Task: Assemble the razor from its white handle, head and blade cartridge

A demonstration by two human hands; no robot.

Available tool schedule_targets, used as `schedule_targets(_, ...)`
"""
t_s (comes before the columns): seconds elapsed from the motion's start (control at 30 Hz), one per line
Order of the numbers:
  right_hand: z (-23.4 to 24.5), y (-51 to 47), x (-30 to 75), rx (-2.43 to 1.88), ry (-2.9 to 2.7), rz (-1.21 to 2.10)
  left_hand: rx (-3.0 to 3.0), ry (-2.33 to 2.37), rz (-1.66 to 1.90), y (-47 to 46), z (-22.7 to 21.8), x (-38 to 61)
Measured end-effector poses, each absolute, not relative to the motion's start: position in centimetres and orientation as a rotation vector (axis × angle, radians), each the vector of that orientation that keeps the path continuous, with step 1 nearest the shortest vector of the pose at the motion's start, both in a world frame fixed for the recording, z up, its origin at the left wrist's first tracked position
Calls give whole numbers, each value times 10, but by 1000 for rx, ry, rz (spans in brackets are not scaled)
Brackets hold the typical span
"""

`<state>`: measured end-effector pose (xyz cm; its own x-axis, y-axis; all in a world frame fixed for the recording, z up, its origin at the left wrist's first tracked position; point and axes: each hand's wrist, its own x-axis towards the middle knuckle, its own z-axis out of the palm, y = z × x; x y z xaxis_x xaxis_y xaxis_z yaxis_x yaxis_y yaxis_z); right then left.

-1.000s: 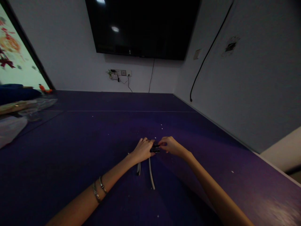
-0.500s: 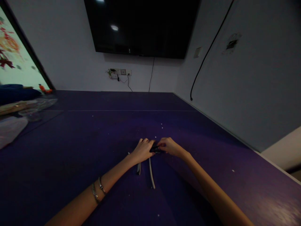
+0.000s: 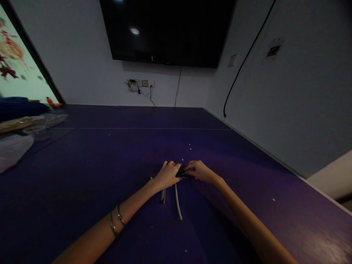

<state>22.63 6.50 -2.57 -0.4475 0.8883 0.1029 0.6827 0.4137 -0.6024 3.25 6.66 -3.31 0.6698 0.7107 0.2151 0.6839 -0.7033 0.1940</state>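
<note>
Between my hands, low over the purple tabletop, is a small dark object, its kind too dim to make out. My left hand is closed around its left end, thumb toward me. The bent fingers of my right hand pinch its right end. A pale, slightly curved strip lies on the table just below my left hand. Beside it is a shorter dark-and-pale piece, partly hidden by my left wrist.
White scraps dot the purple surface. At the left edge lie clear plastic bags, a dark blue cloth and a small orange item. A television hangs above wall sockets. A black cable dangles along the right wall.
The whole view has shifted very slightly. My hands stay at the dark object in nearly the same pose, and the strips on the table have not moved.
</note>
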Motion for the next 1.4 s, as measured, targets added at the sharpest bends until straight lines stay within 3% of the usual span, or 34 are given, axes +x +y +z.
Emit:
schedule_targets(0.73, -29, 66, 228, -1417, -2014, 979, 2761, 1151, 414, 65, -30, 32)
schedule_targets(1.4, -34, 68, 231, -1391, -1997, 1044, 2758, 1145, 428, 66, -33, 32)
